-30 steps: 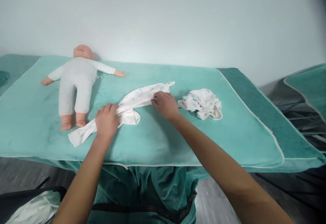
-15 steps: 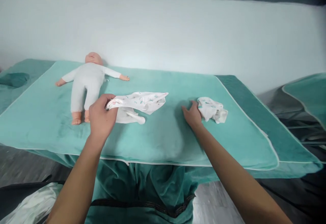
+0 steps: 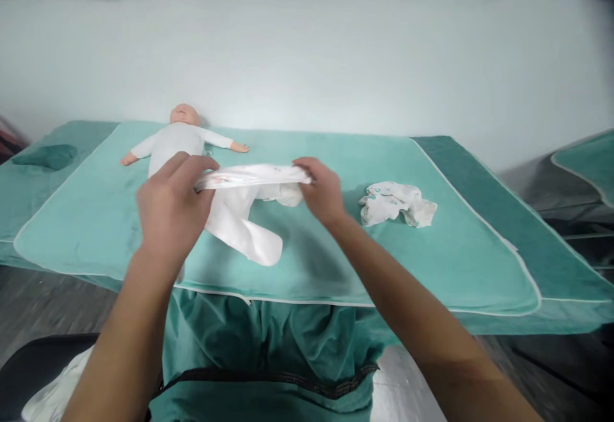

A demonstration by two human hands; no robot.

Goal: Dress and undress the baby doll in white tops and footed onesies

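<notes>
A white baby garment [image 3: 254, 176] with a small print is stretched between my two hands above the table. From it a plain white tube [image 3: 249, 236], a sleeve or a leg, hangs toward me. My left hand [image 3: 173, 198] pinches the garment's left end, in front of the doll's legs. At the other end, the fingers of my right hand [image 3: 321, 188] are closed on the edge. Another crumpled white printed garment [image 3: 398, 203] lies to the right, touched by neither hand. Behind my left hand a baby doll [image 3: 175, 140] in white lies on its back, its lower legs hidden.
A green padded mat [image 3: 446, 268] with white piping covers the table. The white wall [image 3: 307, 64] rises directly behind it. At lower left, white cloth [image 3: 57, 390] lies on a black chair [image 3: 33, 358]. Another green-covered surface [image 3: 590, 160] stands at the right.
My right hand has left the crumpled garment and moved left to grip the free end of the held garment. The garment is now pulled taut. The view has tilted slightly.
</notes>
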